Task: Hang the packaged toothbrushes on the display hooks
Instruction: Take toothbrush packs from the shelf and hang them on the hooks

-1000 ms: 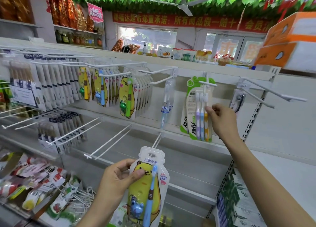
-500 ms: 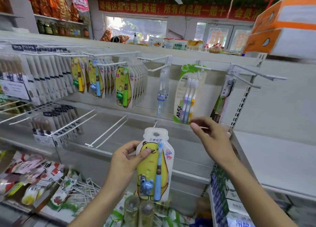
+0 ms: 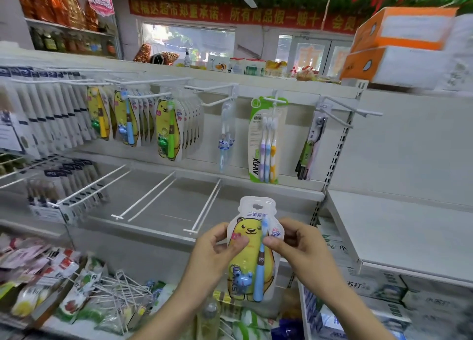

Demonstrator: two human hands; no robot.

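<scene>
Both hands grasp one yellow bear toothbrush pack point(image 3: 252, 252) at lower centre of the frame, upright, below the hooks. Left hand point(image 3: 217, 250) pinches its left edge, thumb on the front; right hand point(image 3: 298, 245) pinches the right edge. Matching packs point(image 3: 169, 129) hang upper left; three-brush pack point(image 3: 266, 140) hangs upper centre.

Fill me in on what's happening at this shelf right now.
A person is stocking toothbrushes on display hooks. Both hands hold one yellow bear toothbrush pack upright in front of the shelving: the left hand pinches its left edge and the right hand its right edge. Its hang hole is free, so it is not yet hung. Matching bear packs hang on the upper row at left, beside a three-brush pack. The lower hooks just ahead are bare.
</scene>
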